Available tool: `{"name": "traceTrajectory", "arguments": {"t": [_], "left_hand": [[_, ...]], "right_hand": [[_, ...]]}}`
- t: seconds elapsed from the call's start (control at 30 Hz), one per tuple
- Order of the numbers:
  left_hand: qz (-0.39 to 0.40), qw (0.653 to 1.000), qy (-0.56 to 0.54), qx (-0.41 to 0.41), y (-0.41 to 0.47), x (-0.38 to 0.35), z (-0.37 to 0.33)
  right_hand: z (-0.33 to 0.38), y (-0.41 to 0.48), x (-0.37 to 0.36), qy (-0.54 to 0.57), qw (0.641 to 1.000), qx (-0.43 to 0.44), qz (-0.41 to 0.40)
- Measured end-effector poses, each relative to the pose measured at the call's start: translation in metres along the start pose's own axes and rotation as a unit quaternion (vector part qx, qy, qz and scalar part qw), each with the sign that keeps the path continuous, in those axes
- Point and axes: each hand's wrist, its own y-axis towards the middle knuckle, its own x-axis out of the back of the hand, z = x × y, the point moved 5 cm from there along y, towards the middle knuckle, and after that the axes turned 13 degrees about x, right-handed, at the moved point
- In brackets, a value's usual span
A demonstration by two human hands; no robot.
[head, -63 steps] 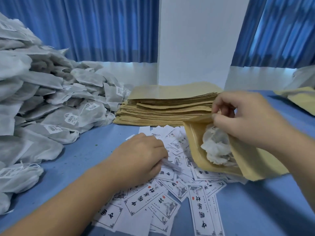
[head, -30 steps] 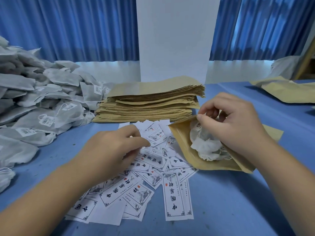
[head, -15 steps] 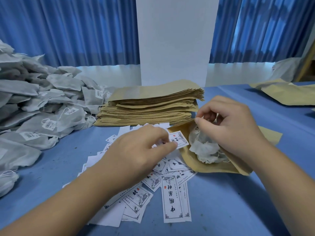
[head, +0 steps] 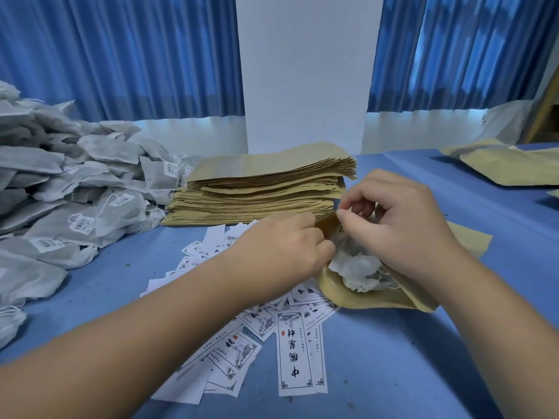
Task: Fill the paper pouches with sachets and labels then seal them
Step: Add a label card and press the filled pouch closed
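Note:
A brown paper pouch (head: 351,297) lies on its side on the blue table, mouth toward the left, with white sachets (head: 360,270) showing through its window. My right hand (head: 399,234) pinches the pouch's upper lip and holds the mouth apart. My left hand (head: 284,252) is at the pouch mouth with fingers curled; the label it carries is hidden behind the hand. Loose printed labels (head: 290,355) lie scattered under my left forearm.
A stack of flat brown pouches (head: 260,189) sits behind the hands. A big heap of grey sachets (head: 69,195) fills the left side. More brown pouches (head: 508,164) lie at the far right. Blue curtains and a white pillar stand behind the table.
My left hand picked a label from the scattered pile and moved it right to the pouch mouth, where the label is now out of sight. My right hand kept holding the pouch.

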Motion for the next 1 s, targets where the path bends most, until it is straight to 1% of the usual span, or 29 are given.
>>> {"name": "traceTrajectory", "arguments": {"t": [0.07, 0.17, 0.3, 0.4, 0.43, 0.5, 0.53, 0.57, 0.6, 0.67, 0.7, 0.77, 0.8, 0.83, 0.93, 1.0], "left_hand": [[0.002, 1.0, 0.025, 0.003, 0.005, -0.005, -0.006], [0.03, 0.999, 0.036, 0.028, 0.011, -0.011, -0.011], [0.088, 0.994, 0.022, 0.058, 0.014, -0.017, -0.016], [0.151, 0.985, 0.021, 0.08, 0.013, -0.027, -0.015], [0.159, 0.983, 0.015, 0.086, 0.012, -0.028, -0.013], [0.148, 0.984, -0.002, 0.099, 0.009, -0.021, -0.008], [0.125, 0.986, -0.032, 0.104, 0.006, -0.018, -0.005], [0.086, 0.986, -0.083, 0.119, 0.003, -0.012, 0.0], [0.047, 0.979, -0.136, 0.146, 0.0, -0.006, 0.007], [-0.018, 0.945, -0.229, 0.232, -0.007, 0.001, 0.026], [-0.016, 0.925, -0.263, 0.274, -0.007, 0.0, 0.033], [0.032, 0.889, -0.322, 0.325, -0.001, -0.007, 0.039], [0.057, 0.878, -0.345, 0.326, 0.005, -0.01, 0.036], [0.079, 0.875, -0.359, 0.315, 0.012, -0.013, 0.031], [0.135, 0.887, -0.362, 0.253, 0.031, -0.023, 0.004], [0.16, 0.896, -0.344, 0.228, 0.038, -0.03, -0.013]], "right_hand": [[0.0, 0.0, 0.001, 0.002, 1.0, -0.002, -0.004], [0.001, 0.0, 0.001, 0.006, 1.0, -0.001, -0.007], [0.0, 0.0, 0.0, 0.011, 1.0, 0.0, -0.005], [0.0, -0.001, -0.001, 0.011, 1.0, 0.002, -0.003], [0.0, -0.001, -0.001, 0.012, 1.0, 0.001, -0.003], [-0.001, -0.001, 0.0, 0.016, 1.0, 0.001, -0.004], [-0.002, -0.001, 0.0, 0.019, 1.0, 0.001, -0.006], [-0.002, -0.001, 0.001, 0.021, 1.0, 0.002, -0.008], [-0.002, -0.001, 0.002, 0.021, 1.0, 0.004, -0.008], [0.0, -0.002, 0.002, 0.023, 1.0, 0.01, -0.002], [0.001, -0.001, 0.003, 0.029, 1.0, 0.012, 0.005], [0.003, -0.001, 0.004, 0.049, 0.998, 0.012, 0.03], [0.004, -0.001, 0.006, 0.062, 0.997, 0.01, 0.045], [0.004, -0.002, 0.008, 0.072, 0.996, 0.01, 0.059], [0.006, -0.01, 0.017, 0.084, 0.993, 0.022, 0.079], [0.004, -0.02, 0.027, 0.076, 0.993, 0.028, 0.091]]}}
